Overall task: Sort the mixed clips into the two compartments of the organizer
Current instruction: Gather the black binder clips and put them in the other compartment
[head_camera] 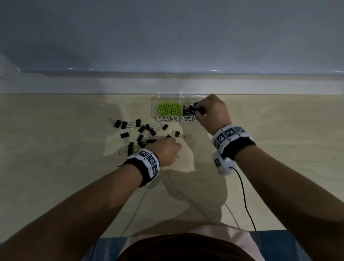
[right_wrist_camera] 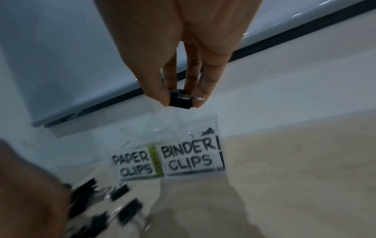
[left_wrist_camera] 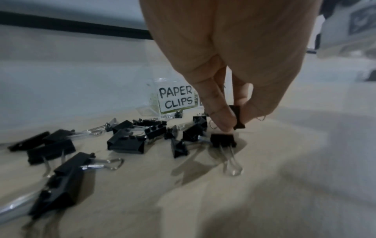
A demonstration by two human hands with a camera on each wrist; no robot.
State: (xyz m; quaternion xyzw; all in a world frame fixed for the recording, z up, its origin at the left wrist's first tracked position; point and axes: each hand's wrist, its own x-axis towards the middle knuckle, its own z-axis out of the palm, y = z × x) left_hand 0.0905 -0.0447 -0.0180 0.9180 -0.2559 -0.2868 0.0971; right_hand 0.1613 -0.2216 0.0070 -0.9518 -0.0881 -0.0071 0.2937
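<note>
Right hand (right_wrist_camera: 179, 53) pinches a binder clip (right_wrist_camera: 180, 100) above the organizer (right_wrist_camera: 191, 136); left hand (left_wrist_camera: 234, 56) fingers (left_wrist_camera: 218, 112) pinch another binder clip (left_wrist_camera: 238, 117) on the counter (left_wrist_camera: 203, 201).

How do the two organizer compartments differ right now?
The paper clips compartment holds green paper clips; the binder clips compartment holds black binder clips. The right hand is over the binder clips compartment; no hand is over the paper clips compartment. Both are clear, with handwritten white labels.
</note>
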